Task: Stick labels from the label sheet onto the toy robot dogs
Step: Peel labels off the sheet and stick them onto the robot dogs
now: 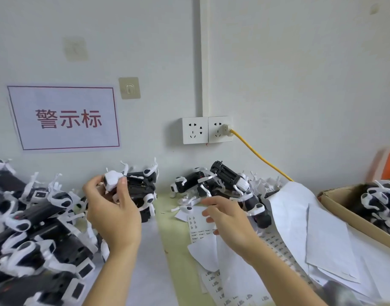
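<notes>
Toy robot dog (123, 186) at ten o'clock sits gripped in the left hand (113, 212), while the right hand's (228, 218) curled fingers touch the label sheet (200, 226) at centre.

Toy dogs and label sheets around two raised hands

Left of left hand (111, 208): heap of toy robot dogs (35, 228); one toy dog (128, 184) gripped in it. Under right hand (227, 219): label sheet (199, 226). Behind: more dogs (222, 186). Far right: cardboard box (344, 215) holding dogs.
</notes>
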The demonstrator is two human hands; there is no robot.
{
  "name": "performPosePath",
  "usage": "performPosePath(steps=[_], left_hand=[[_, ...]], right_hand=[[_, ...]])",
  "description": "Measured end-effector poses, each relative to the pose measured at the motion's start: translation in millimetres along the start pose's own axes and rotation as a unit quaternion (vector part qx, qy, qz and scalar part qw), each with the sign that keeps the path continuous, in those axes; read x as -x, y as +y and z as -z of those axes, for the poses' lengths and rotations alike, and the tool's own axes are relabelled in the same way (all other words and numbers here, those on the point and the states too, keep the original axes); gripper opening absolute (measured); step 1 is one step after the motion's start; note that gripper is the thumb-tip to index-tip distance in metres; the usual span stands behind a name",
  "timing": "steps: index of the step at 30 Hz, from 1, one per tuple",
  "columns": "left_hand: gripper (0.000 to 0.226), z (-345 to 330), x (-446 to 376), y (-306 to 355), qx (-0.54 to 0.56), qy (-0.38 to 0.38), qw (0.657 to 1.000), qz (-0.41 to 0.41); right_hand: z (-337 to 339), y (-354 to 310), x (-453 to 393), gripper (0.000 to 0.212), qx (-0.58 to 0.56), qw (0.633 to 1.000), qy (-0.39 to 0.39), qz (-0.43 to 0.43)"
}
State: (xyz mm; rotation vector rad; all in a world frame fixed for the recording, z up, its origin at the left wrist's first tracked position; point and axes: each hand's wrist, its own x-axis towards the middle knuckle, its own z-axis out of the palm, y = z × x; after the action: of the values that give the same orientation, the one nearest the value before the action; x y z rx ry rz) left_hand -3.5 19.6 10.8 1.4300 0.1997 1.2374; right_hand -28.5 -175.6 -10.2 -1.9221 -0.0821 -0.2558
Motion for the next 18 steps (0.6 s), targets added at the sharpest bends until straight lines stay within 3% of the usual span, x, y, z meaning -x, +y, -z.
performPosePath(steps=[6,8,10,15,18], left_hand=[[0.025,-5.1,4.2,5.1,0.120,0.026,0.990,0.076],[0.020,-9.6,5.9,7.0,0.169,-0.034,0.971,0.164],[0.019,-16.2,11.4,7.3,0.226,-0.110,0.932,0.261],[0.016,-27.2,32.9,-6.7,0.148,-0.234,0.878,0.390],[0.027,-25.9,37.9,-14.8,0.093,-0.231,0.875,0.414]], right_hand=[[-3.3,1.4,-1.7,0.028,-0.008,1.000,-0.011,0.004],[-1.8,1.2,-2.8,0.027,0.005,1.000,0.012,0.003],[5.3,1.4,-4.3,0.027,0.033,0.998,0.051,-0.001],[35.6,5.2,-9.4,0.030,0.044,0.987,0.141,-0.054],[43.3,8.0,-10.2,0.030,0.103,0.981,0.139,-0.089]])
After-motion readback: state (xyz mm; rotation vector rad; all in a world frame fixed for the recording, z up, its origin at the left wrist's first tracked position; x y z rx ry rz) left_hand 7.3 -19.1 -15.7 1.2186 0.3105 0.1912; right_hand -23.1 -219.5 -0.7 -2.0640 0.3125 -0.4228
